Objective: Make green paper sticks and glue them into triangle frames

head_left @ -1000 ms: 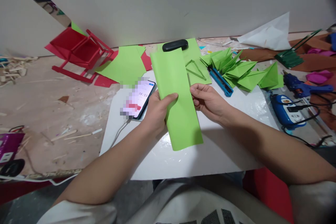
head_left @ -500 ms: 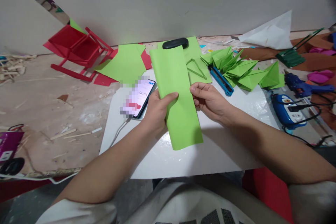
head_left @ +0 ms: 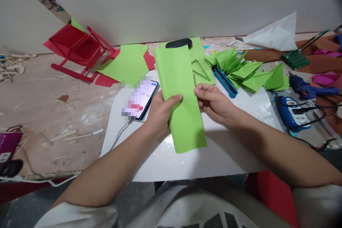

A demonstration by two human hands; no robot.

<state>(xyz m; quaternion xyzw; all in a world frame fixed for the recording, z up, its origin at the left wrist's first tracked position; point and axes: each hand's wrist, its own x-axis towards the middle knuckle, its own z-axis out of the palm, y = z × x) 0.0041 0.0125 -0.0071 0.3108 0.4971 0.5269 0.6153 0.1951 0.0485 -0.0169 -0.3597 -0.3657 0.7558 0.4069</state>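
Observation:
A green sheet of paper (head_left: pixel 181 78), bent over along its left side, is held up above the white board (head_left: pixel 149 167). My left hand (head_left: pixel 160 114) grips its left side, with the thumb across the front and the fingers behind. At the right edge, my right hand (head_left: pixel 211 100) pinches the paper between thumb and fingers. Right of that hand lies a blue utility knife (head_left: pixel 226 82) beside several folded green paper pieces (head_left: pixel 245 73). A phone (head_left: pixel 143 99) with a lit screen rests left of the paper.
At the back left stands a small red chair (head_left: pixel 80 48) near flat green paper (head_left: pixel 130 62). A black case (head_left: pixel 179 43) lies against the wall side. To the right are a blue glue gun (head_left: pixel 311 89) and a blue-white power socket (head_left: pixel 292 113) with black cables.
The green paper and both hands have shifted very slightly to the right. The grip of each hand looks the same.

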